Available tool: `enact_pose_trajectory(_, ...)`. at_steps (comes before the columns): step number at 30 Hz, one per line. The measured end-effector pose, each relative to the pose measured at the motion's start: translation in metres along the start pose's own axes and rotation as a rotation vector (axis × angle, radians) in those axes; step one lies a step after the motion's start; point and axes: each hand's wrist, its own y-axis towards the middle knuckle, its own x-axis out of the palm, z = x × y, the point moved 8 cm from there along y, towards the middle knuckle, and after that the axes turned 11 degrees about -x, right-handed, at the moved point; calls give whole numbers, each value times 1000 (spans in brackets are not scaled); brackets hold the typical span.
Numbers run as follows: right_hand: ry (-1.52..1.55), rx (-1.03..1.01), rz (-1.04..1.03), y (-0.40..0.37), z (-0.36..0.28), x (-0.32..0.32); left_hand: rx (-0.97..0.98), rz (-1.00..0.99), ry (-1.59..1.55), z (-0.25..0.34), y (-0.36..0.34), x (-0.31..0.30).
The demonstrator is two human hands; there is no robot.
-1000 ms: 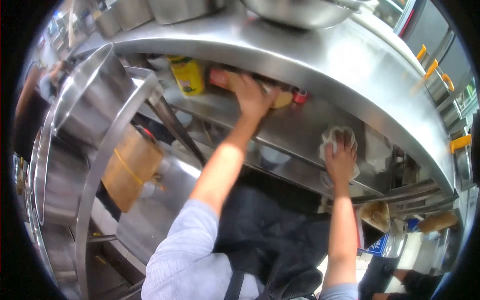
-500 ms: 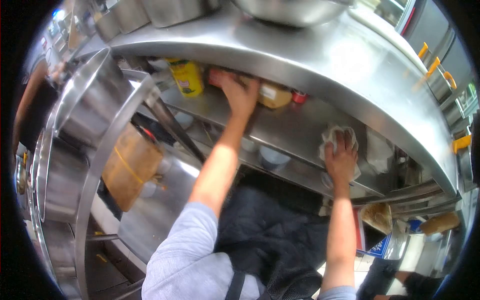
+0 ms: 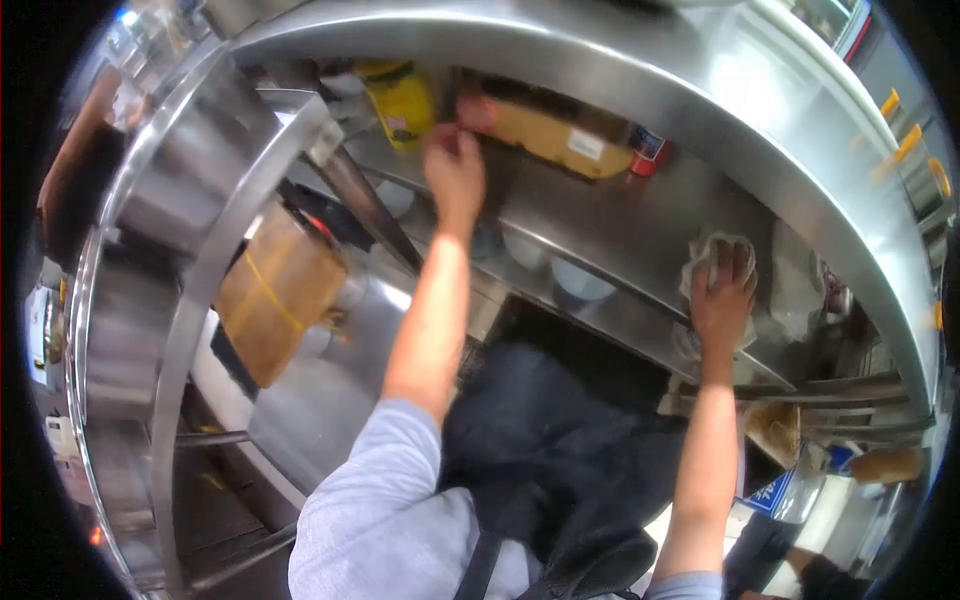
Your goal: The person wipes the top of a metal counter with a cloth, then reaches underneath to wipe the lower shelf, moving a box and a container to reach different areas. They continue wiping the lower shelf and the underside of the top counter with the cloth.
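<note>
My left hand [image 3: 456,178] is over the steel undershelf [image 3: 545,208], fingers loosely bent and slightly apart, with nothing visible in them. Just past its fingertips is a blurred red-pink item [image 3: 477,112] at the end of a long cardboard box [image 3: 555,140]. A yellow container [image 3: 398,100] stands to the left of the hand. Under my right hand [image 3: 723,305], a white cloth [image 3: 745,255] is pressed against the shelf towards its right end. A small red container [image 3: 646,155] sits by the right end of the cardboard box.
The curved steel counter edge [image 3: 480,38] overhangs the shelf. Below are white tubs [image 3: 580,283]. On the left stand large steel pots [image 3: 195,165] and a flat brown cardboard piece [image 3: 275,290]. Another person's arm [image 3: 75,145] shows at far left, and dark-clothed limbs [image 3: 790,560] at lower right.
My left hand has come off the red item and box, drawing back towards the yellow container. My right hand and the cloth appear further right. The camera view has shifted too.
</note>
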Motion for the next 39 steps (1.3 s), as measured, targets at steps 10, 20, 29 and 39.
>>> enact_pose_trajectory(10, -38, -18, -5, 3, -1, 6, 107, 76, -27, -58, 55, -20)
enact_pose_trajectory(20, 67, -239, -4, 33, -159, 21, -83, -195, -7, -17, -87, -60)
enact_pose_trajectory(29, 342, -491, -83, 72, -320, 37, -182, -9, 110, -41, -106, -170)
enact_pose_trajectory(39, 650, -823, -52, 98, -430, 52, -151, -92, 160, -32, -60, -151)
